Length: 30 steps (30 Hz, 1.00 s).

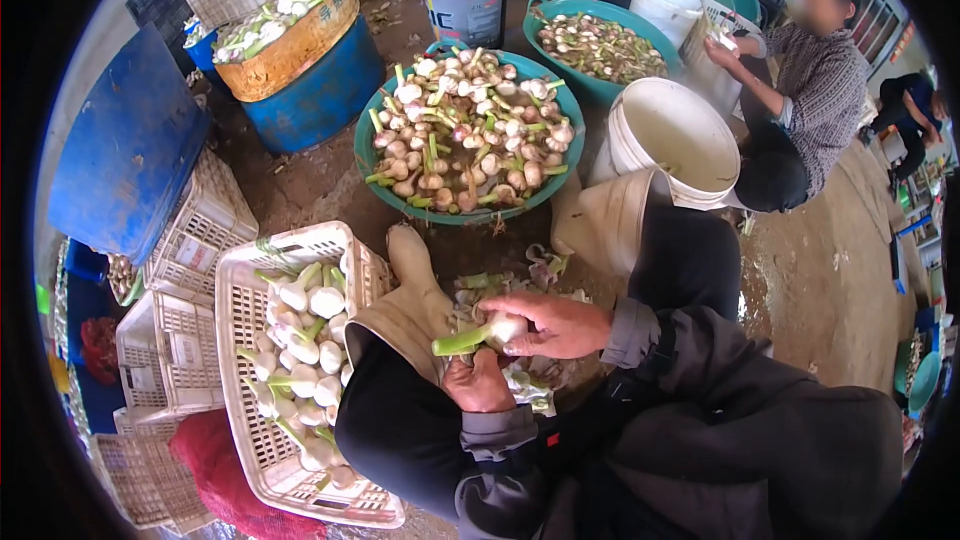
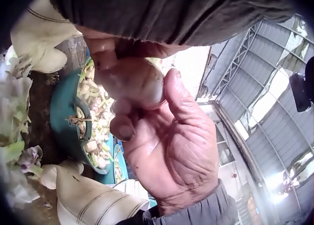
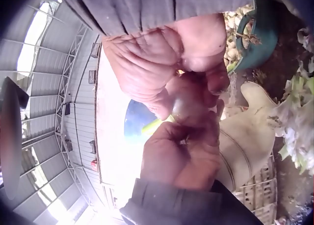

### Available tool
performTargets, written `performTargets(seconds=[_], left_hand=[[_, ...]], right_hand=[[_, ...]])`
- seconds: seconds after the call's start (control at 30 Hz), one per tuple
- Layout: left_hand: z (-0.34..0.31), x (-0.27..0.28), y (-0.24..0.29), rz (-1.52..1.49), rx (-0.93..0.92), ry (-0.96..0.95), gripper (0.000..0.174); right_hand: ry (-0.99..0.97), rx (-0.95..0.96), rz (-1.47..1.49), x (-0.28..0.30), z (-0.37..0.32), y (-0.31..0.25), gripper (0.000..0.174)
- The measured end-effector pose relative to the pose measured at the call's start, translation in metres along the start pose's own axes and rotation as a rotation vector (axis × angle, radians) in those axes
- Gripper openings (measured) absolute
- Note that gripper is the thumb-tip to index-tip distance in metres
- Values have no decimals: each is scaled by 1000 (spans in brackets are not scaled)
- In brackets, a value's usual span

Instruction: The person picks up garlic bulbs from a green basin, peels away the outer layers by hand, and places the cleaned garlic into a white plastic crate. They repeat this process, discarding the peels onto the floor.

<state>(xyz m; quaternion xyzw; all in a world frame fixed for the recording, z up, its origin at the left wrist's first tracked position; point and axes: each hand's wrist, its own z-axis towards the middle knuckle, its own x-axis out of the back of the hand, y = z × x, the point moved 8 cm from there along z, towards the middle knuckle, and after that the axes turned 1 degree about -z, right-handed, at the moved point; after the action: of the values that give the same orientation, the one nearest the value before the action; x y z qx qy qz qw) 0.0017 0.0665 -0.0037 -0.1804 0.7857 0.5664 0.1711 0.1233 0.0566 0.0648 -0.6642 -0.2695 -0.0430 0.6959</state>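
Observation:
Both hands meet over my lap at one garlic bulb (image 1: 507,328) with a thick green stem (image 1: 460,341) that points left. My right hand (image 1: 565,325) grips the white bulb from the right, its thumb and fingers bent round it. From below, my left hand (image 1: 480,382) pinches the same bulb near the stem's base. In the left wrist view the bulb (image 2: 142,82) shows pale and smooth between the fingers. The right wrist view has the bulb (image 3: 189,105) partly covered by both hands. Peeled skins (image 1: 535,380) lie on the floor below them.
A white crate (image 1: 235,360) of cleaned garlic stands left of my legs. Ahead is a green tub (image 1: 370,165) of unpeeled garlic, with another tub (image 1: 610,90) behind. White buckets (image 1: 625,135) stand to the right, near a seated person (image 1: 815,90). Blue barrels (image 1: 310,90) are at the left.

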Motion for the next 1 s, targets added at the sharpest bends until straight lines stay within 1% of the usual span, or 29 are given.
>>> performTargets(seconds=[0.07, 0.1, 0.17, 0.2, 0.23, 0.27, 0.3, 0.33, 0.37, 0.43, 0.47, 0.53, 0.63, 0.67, 0.7, 0.73, 0.77, 0.8, 0.83, 0.87, 0.9, 0.93, 0.97, 1.0], left_hand=[[0, 2, 0, -7, 2, 19, 30], [2, 2, 0, 45, -33, 3, 30], [2, 2, 2, 95, -68, -13, 30], [1, 0, 8, 212, -124, -13, 29], [0, -1, 13, 328, -179, -13, 28], [1, 1, 10, 328, -179, -12, 28], [1, 2, 7, 232, -189, -32, 25], [0, -1, 9, 137, -199, -51, 22], [-1, -4, 12, 136, -200, -49, 22], [-5, -7, 5, -180, 4, 19, 19], [-5, -8, 7, -180, 4, 19, 19], [-8, -22, 7, -160, 60, -156, 25], [-10, -25, 10, -201, 72, -164, 26], [-8, -24, 7, -201, 72, -163, 26], [-5, -15, 2, -153, 35, -96, 27], [-5, -13, 6, -106, -3, -28, 28], [-7, -17, 9, -106, -3, -28, 28], [-11, -21, 17, -63, -47, 0, 25], [-14, -24, 25, -21, -90, 28, 23], [-13, -21, 20, -21, -89, 28, 23], [-11, -12, 12, 35, -114, 68, 19], [-9, -5, 7, 91, -139, 107, 15], [-8, 0, 2, 90, -139, 108, 15], [-6, 3, -1, 29, -137, 90, 13]], right_hand=[[-23, -54, 105, 1, 1, 4, 53], [-23, -54, 107, 0, 1, 7, 53], [20, -94, 348, 0, 2, 16, 50], [4, -137, 491, -3, 1, 20, 47], [3, -138, 490, -3, 1, 18, 47], [1, -219, 614, -4, 0, 23, 45], [-3, -302, 737, -7, -1, 26, 44], [-5, -302, 736, -7, 0, 21, 44], [17, -299, 759, -5, 1, 15, 43], [39, -297, 781, -6, 2, 16, 42], [58, -271, 754, -7, 3, 22, 41], [76, -246, 726, -9, 4, 23, 41], [122, -256, 677, -13, 5, 23, 39], [117, -292, 820, -21, 5, 28, 40], [111, -326, 965, -27, 5, 34, 41], [111, -327, 965, -26, 5, 41, 41], [-17, -373, 1111, -36, 4, 45, 42], [-149, -419, 1254, -46, 1, 46, 43], [-149, -420, 1254, -47, 2, 46, 43], [-131, -418, 1269, -47, 3, 45, 46], [-112, -417, 1283, -47, 5, 44, 51], [-113, -417, 1282, -48, 5, 40, 51], [-36, -442, 1118, -43, 4, 43, 54], [38, -464, 954, -37, 3, 45, 58]])
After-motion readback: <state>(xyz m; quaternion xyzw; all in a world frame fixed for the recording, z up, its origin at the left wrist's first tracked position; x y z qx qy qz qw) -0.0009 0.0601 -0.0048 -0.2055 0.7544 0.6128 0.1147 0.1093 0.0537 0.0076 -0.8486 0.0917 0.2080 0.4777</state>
